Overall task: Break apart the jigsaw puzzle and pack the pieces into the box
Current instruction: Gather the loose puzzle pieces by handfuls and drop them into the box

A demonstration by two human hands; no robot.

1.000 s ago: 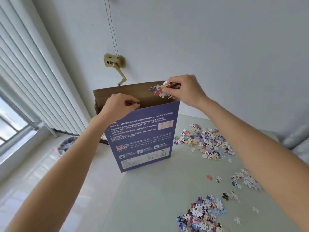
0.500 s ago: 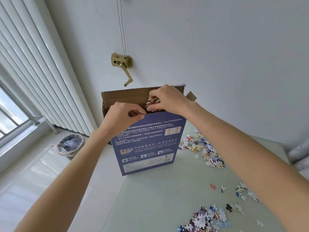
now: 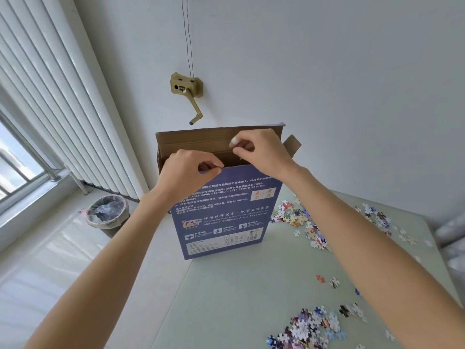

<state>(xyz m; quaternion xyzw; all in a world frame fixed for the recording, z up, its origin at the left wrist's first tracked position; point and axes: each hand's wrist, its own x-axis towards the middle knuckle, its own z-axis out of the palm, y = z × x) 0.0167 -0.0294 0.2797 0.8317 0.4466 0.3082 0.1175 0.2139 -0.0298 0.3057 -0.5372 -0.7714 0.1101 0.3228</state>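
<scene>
Head view: my left hand point(image 3: 187, 170) pinches the box point(image 3: 221, 210) rim; right hand point(image 3: 261, 152) fingers curled over the opening, contents unclear; next, gather pieces point(image 3: 309, 326) at lower right.

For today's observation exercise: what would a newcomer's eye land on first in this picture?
First, the tall blue box standing upright at the table's far edge, its top open. The left hand pinches its front rim; the right hand is curled over the opening. Loose puzzle pieces lie scattered to the right.
</scene>
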